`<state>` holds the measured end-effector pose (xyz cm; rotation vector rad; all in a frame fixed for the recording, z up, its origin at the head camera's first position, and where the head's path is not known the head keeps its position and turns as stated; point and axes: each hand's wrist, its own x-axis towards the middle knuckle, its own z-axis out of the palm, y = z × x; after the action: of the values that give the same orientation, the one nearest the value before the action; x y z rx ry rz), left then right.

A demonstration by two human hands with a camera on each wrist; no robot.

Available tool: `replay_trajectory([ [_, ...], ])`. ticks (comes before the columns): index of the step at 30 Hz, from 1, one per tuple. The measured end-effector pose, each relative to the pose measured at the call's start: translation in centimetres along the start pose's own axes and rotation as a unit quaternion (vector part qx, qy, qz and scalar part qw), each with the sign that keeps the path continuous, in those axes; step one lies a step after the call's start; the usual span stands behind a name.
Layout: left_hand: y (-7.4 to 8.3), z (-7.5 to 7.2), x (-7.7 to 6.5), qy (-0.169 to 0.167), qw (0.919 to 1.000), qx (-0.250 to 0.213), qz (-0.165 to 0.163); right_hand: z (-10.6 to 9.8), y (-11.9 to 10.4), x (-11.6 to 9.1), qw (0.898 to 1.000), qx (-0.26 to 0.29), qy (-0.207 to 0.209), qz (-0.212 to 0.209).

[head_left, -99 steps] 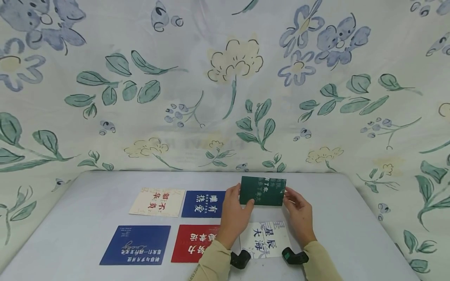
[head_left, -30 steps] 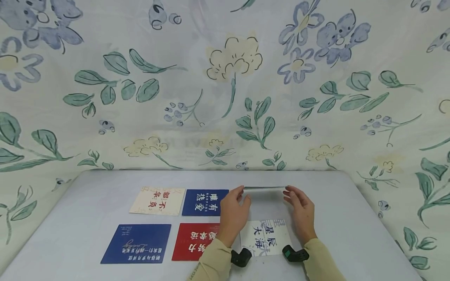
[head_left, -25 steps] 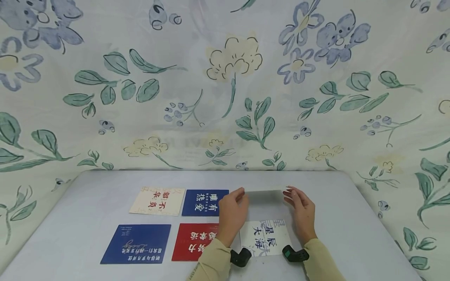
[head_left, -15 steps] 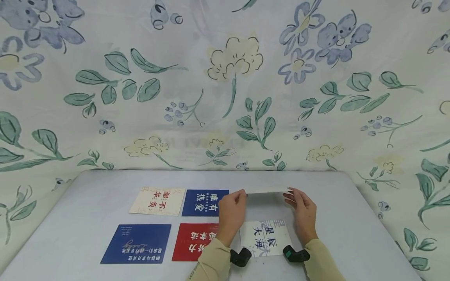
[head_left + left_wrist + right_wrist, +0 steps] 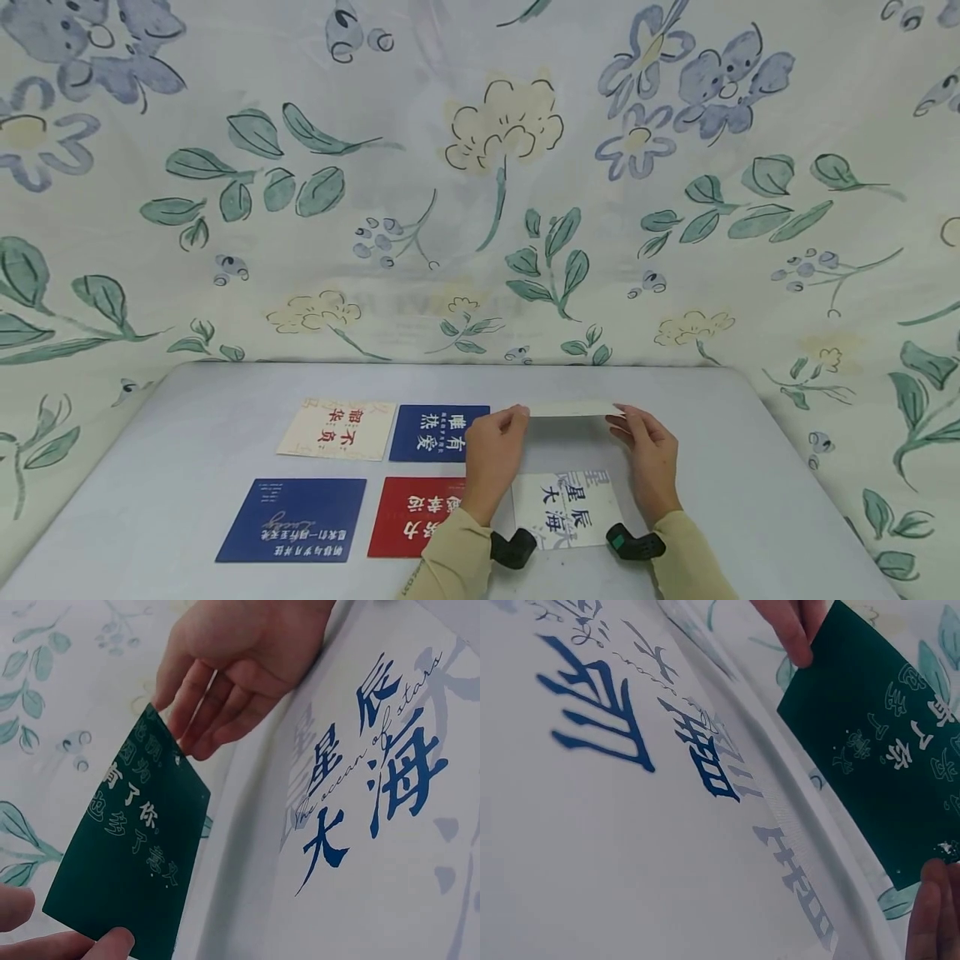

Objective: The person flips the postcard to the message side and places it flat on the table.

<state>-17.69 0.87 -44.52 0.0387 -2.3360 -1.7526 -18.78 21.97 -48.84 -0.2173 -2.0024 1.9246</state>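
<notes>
My left hand (image 5: 493, 457) and right hand (image 5: 651, 457) hold a green card (image 5: 127, 847) by its two short sides, raised over the table. In the head view only a narrow pale strip of the card shows, as it is steeply tilted. Both wrist views show its green face with white and outlined characters. The left thumb lies on the green face near one edge. At the opposite edge, right fingertips (image 5: 934, 877) pinch a corner. Flat below and nearer me lies a white card (image 5: 566, 508) with blue characters, between my forearms.
Left of the hands, several cards lie flat on the white table (image 5: 150, 467): a cream card (image 5: 337, 429), a blue card (image 5: 435, 433), a larger blue card (image 5: 292, 521) and a red card (image 5: 412, 517), partly covered by the left sleeve. A floral cloth (image 5: 420, 208) hangs behind.
The green card has tipped from its green face showing, through edge-on, to its pale side in the head view. Both hands still hold it, slightly lower than one second ago.
</notes>
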Motion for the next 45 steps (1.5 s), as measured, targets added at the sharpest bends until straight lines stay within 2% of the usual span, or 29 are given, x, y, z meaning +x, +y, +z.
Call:
replay_trajectory([
  [11, 0.08, -0.03, 0.08, -0.013, 0.9999, 0.001, -0.006, -0.04, 0.0, 0.13, 1.0, 0.014, 0.0, 0.018],
  [19, 0.16, -0.11, 0.16, -0.019, 0.9997, 0.004, -0.015, -0.19, -0.27, 0.34, 0.998, 0.06, -0.015, 0.034],
  [25, 0.28, -0.17, 0.08, -0.028, 0.9991, 0.002, -0.031, -0.17, -0.41, 0.33, 0.997, 0.057, -0.016, 0.047],
  [39, -0.44, 0.15, 0.07, -0.02, 0.9995, 0.023, -0.012, -0.4, -0.21, 0.45, 0.997, 0.053, -0.029, 0.052],
  [45, -0.51, 0.28, -0.04, -0.022, 0.9987, 0.04, -0.023, -0.41, -0.09, 0.51, 0.997, 0.043, -0.032, 0.06],
])
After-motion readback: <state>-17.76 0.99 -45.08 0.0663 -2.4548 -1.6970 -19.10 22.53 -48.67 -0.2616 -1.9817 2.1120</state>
